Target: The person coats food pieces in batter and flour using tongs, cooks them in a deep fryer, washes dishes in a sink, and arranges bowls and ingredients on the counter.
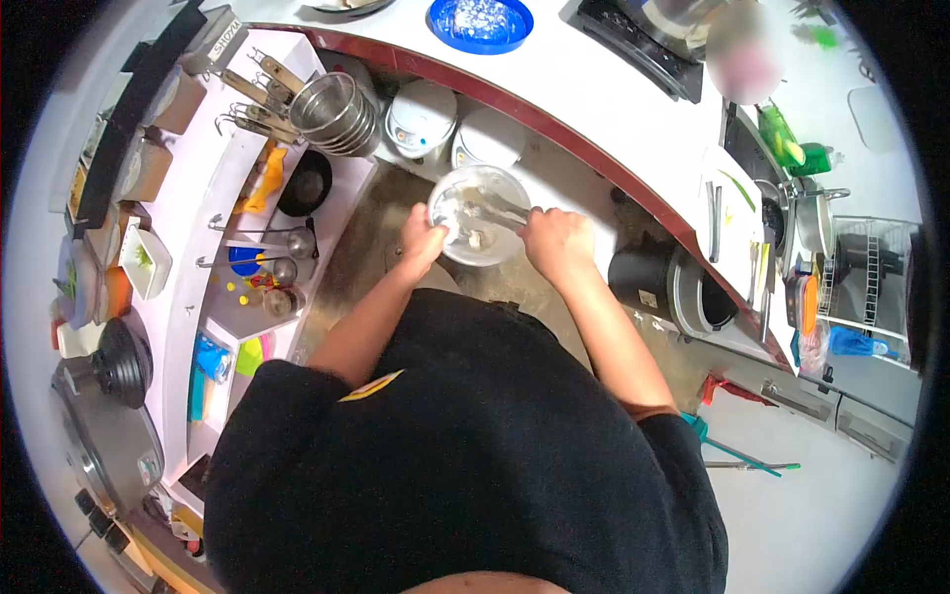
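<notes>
A round, pale metal bowl [479,259] is held in front of my body, above the floor. My left hand [424,241] is closed on the left side of its rim. White, soft-looking clumps [476,239] lie inside, with more white stuff smeared near the left wall. My right hand [556,240], at the bowl's right edge, is wrapped round a long metal utensil [505,210] that reaches into the bowl. The utensil's exact kind is unclear.
Beyond the bowl, two white lidded appliances [422,117] stand under the curved counter [594,89]. A blue oval tray [481,24] rests on top. Stacked metal strainers [336,111] jut from the left shelf. A dark bin-like pot [645,277] sits at right.
</notes>
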A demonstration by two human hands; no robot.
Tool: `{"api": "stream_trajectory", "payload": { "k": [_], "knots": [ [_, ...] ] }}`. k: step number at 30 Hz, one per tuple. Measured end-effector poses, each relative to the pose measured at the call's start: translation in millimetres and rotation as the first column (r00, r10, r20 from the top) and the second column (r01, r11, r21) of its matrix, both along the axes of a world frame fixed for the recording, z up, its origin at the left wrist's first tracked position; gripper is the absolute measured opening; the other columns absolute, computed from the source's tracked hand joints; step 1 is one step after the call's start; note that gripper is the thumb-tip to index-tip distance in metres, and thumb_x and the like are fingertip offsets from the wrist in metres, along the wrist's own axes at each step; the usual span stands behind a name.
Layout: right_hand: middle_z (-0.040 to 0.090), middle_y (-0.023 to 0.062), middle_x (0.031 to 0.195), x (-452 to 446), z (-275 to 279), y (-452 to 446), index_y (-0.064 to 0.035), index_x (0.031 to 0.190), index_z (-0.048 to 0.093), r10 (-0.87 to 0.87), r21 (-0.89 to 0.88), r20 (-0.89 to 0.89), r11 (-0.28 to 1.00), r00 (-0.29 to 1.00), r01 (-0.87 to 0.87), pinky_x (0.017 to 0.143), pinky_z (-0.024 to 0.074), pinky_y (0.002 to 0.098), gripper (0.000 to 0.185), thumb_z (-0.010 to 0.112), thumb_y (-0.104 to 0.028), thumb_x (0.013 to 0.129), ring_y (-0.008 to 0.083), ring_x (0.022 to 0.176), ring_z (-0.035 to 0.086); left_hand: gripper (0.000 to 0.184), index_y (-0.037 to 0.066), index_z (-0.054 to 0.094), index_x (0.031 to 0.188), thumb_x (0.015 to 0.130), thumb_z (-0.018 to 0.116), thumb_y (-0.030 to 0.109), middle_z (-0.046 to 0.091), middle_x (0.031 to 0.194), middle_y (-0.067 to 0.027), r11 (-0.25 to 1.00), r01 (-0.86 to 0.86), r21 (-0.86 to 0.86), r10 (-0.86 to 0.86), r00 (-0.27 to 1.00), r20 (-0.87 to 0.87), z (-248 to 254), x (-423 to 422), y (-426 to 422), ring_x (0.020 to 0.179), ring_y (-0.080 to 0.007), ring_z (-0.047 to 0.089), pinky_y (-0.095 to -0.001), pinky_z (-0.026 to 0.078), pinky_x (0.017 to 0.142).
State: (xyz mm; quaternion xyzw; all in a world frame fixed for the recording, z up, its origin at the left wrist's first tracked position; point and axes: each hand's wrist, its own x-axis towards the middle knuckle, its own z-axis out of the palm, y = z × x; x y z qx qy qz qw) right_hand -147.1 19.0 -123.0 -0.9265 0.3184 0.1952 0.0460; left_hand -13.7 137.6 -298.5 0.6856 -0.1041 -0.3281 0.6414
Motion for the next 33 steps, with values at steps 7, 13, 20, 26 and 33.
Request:
{"api": "stream_trajectory", "payload": {
  "k": [7, 13, 20, 26, 33],
  "knots": [
    [0.067, 0.0139, 0.082, -4, -3, -11, -0.0052, 0.085, 0.066, -0.021, 0.022, -0.072, 1.0, 0.997, 0.023, 0.071, 0.0503, 0.0371, 0.032, 0.055, -0.035, 0.085, 0.0276, 0.08, 0.065, 0.024, 0.002, 0.047, 0.079, 0.057, 0.056, 0.005, 0.056, 0.072, -0.0108, 0.984, 0.019, -0.176, -0.031, 0.997, -0.066, -8, 7, 2, 0.073, -0.025, 0.059, -0.0342, 0.046, 0.072],
    [0.067, 0.0143, 0.082, 1, -14, -20, -0.0051, 0.085, 0.066, -0.014, -0.019, -0.113, 1.0, 0.993, 0.012, 0.07, 0.0502, 0.0373, 0.032, 0.056, -0.035, 0.084, 0.0271, 0.078, 0.066, 0.033, 0.002, 0.055, 0.091, 0.058, 0.056, -0.002, 0.063, 0.084, -0.007, 0.986, 0.063, 0.155, -0.089, 0.981, 0.17, -17, 1, -39, 0.08, -0.0177, 0.06, -0.0296, 0.046, 0.072],
    [0.068, 0.0081, 0.088, 1, -3, -13, -0.0092, 0.085, 0.069, 0.001, -0.026, -0.091, 1.0, 0.996, -0.004, 0.068, 0.0522, 0.032, 0.017, 0.053, -0.014, 0.081, 0.0218, 0.083, 0.066, 0.021, 0.003, 0.045, 0.076, 0.059, 0.054, -0.006, 0.054, 0.074, -0.0026, 0.997, 0.043, -0.06, -0.037, 0.993, 0.108, 3, 18, -1, 0.068, -0.0103, 0.051, -0.0246, 0.041, 0.062],
    [0.067, 0.0082, 0.092, 12, -17, 0, -0.0095, 0.088, 0.069, 0.1, -0.007, -0.146, 0.995, 0.984, -0.103, 0.068, 0.0522, 0.0312, 0.017, 0.054, -0.013, 0.081, 0.0196, 0.086, 0.066, 0.021, 0.002, 0.044, 0.073, 0.057, 0.056, -0.003, 0.053, 0.067, -0.0042, 0.996, 0.089, -0.013, -0.079, 0.936, 0.343, 16, 18, 4, 0.062, -0.011, 0.049, -0.0267, 0.04, 0.057],
    [0.065, 0.013, 0.096, 43, -57, 11, -0.0041, 0.087, 0.068, 0.055, 0.061, 0.01, 0.997, 0.998, -0.056, 0.072, 0.0531, 0.0336, 0.018, 0.053, -0.009, 0.079, 0.0238, 0.089, 0.065, 0.023, 0.003, 0.043, 0.069, 0.053, 0.06, 0.002, 0.05, 0.06, -0.0121, 0.987, 0.002, 0.159, -0.087, 0.844, 0.53, 54, 3, 2, 0.054, -0.0219, 0.05, -0.0322, 0.041, 0.054]
  ]
}}
